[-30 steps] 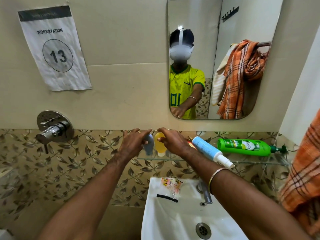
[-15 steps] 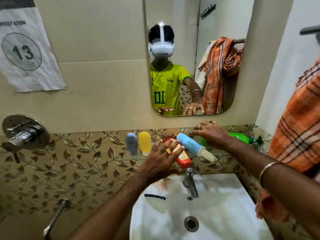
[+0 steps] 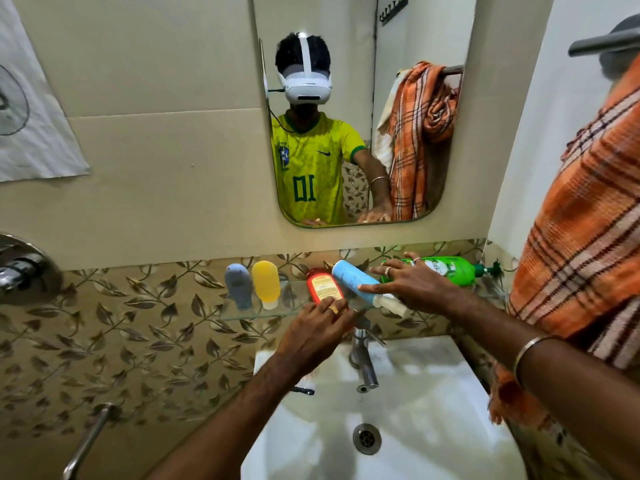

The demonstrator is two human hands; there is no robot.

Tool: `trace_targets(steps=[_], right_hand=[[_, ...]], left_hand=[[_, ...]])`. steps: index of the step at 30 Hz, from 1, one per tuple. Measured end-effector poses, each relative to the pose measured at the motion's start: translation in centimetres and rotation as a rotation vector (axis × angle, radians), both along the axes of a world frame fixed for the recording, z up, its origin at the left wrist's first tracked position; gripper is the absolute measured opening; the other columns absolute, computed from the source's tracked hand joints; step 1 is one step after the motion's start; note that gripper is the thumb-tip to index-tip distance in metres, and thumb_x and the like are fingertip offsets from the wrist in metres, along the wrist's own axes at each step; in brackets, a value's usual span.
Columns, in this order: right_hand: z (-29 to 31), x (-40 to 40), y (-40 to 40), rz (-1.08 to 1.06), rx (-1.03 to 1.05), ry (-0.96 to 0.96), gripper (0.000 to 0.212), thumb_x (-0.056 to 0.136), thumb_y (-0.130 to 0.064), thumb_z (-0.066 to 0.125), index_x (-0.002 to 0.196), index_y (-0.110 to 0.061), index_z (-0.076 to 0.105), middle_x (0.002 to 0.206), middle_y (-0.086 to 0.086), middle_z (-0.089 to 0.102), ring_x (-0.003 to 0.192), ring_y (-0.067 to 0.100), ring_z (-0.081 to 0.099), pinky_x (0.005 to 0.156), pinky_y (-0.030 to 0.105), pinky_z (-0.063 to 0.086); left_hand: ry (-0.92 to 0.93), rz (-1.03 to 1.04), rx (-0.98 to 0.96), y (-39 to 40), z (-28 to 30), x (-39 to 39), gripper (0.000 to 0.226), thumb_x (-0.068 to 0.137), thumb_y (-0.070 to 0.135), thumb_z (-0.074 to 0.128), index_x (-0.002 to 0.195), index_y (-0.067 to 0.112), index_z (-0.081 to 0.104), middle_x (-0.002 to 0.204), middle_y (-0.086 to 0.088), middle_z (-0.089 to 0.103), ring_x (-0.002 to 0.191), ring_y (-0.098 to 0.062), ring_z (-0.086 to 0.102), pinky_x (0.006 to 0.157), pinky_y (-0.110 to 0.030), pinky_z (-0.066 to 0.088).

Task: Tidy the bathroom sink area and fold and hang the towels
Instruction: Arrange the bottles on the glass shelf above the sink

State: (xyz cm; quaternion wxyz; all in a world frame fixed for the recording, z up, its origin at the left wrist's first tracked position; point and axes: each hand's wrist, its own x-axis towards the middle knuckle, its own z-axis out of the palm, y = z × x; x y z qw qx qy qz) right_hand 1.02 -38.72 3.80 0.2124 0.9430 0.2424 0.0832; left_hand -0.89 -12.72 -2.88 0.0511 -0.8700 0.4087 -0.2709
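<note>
On the glass shelf [image 3: 247, 314] above the sink [image 3: 426, 431] a grey bottle [image 3: 238, 285] and a yellow bottle [image 3: 266, 283] stand upright. Beside them lie a red bottle [image 3: 322, 283], a blue bottle [image 3: 349, 277] and a green pump bottle [image 3: 448, 270]. My left hand [image 3: 317, 332] rests its straight fingers on the red bottle's near end. My right hand [image 3: 414, 287] is spread over the blue bottle, thumb along it, fingertips touching the green bottle. An orange checked towel [image 3: 581, 237] hangs bunched from a bar [image 3: 604, 43] at the right.
A chrome tap [image 3: 362, 362] rises behind the basin, right under my hands. A small black item [image 3: 305, 391] lies on the sink's left rim. The mirror [image 3: 363, 109] is above the shelf. A wall valve [image 3: 20, 271] and a metal rail [image 3: 86, 441] are at the left.
Both hands left the grey and yellow bottles, which now stand upright, and moved right: the left onto the red bottle, the right over the blue and green ones. The view shifted right.
</note>
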Motion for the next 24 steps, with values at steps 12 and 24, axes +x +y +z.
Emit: trace_targets(steps=[12, 24], right_hand=[[0.3, 0.4, 0.3, 0.114, 0.126, 0.029, 0.077, 0.095, -0.033, 0.063, 0.159, -0.035, 0.02, 0.166, -0.001, 0.026, 0.142, 0.025, 0.042, 0.104, 0.047, 0.041], [3.0, 1.9, 2.7, 0.03, 0.768, 0.14, 0.041, 0.102, -0.041, 0.052, 0.136, -0.018, 0.046, 0.114, 0.012, 0.069, 0.085, 0.023, 0.061, 0.063, 0.033, 0.045]], left_hand=[[-0.079, -0.186, -0.205, 3.5, 5.2, -0.7, 0.047, 0.089, 0.021, 0.072, 0.129, 0.003, 0.057, 0.117, -0.019, 0.07, 0.089, -0.028, 0.073, 0.069, -0.035, 0.062], [0.05, -0.077, -0.319, 3.7, 11.5, 3.0, 0.048, 0.086, 0.006, 0.068, 0.132, 0.004, 0.053, 0.118, -0.021, 0.066, 0.091, -0.035, 0.07, 0.065, -0.043, 0.06]])
